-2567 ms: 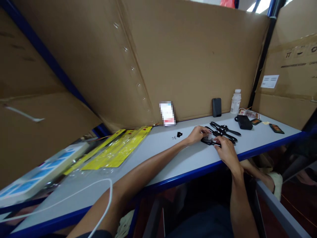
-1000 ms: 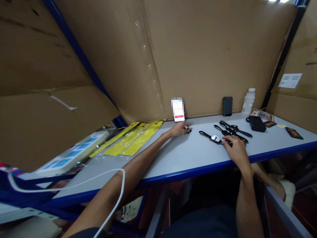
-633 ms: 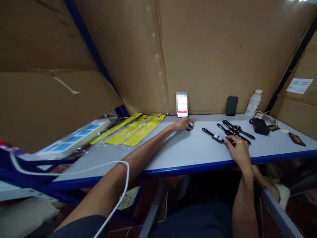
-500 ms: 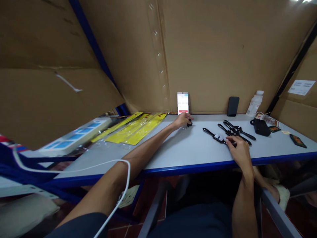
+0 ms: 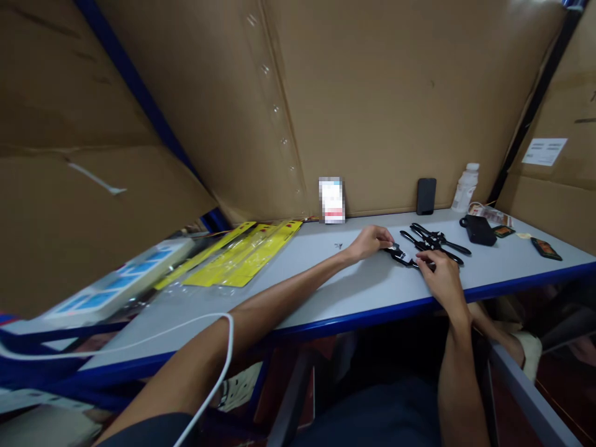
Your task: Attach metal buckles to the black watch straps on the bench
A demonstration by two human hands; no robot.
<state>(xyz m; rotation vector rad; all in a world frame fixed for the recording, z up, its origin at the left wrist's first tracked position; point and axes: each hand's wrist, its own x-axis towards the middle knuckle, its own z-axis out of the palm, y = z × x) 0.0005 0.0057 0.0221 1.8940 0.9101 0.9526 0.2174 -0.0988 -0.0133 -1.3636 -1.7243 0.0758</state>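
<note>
A black spokeshave (image 5: pixel 406 261) with a pale flat blade in its middle lies on the grey tabletop in front of me. My right hand (image 5: pixel 440 273) is closed on its right handle end, with thumb and fingertips pinched together. Over the other side of the tool, my left hand (image 5: pixel 372 243) pinches a small black metal plate (image 5: pixel 395 248) just at the spokeshave body; my fingers hide the left handle. Whether the plate touches the blade I cannot tell. Several more black spokeshaves (image 5: pixel 437 241) lie in a crossed pile behind my right hand. Small screws (image 5: pixel 338 246) sit left of my left hand.
Yellow packaging cards (image 5: pixel 242 254) in clear plastic and a white box with blue labels (image 5: pixel 125 273) lie left. A lit phone (image 5: pixel 332 202), a dark phone (image 5: pixel 426 196), a bottle (image 5: pixel 464 188) and a black case (image 5: pixel 480 230) stand behind. A white cable (image 5: pixel 228 347) crosses my left arm.
My left hand has come from beside the lit phone rightward to the spokeshave, carrying the small black plate. The small screws now show where it was. My right hand stays on the spokeshave.
</note>
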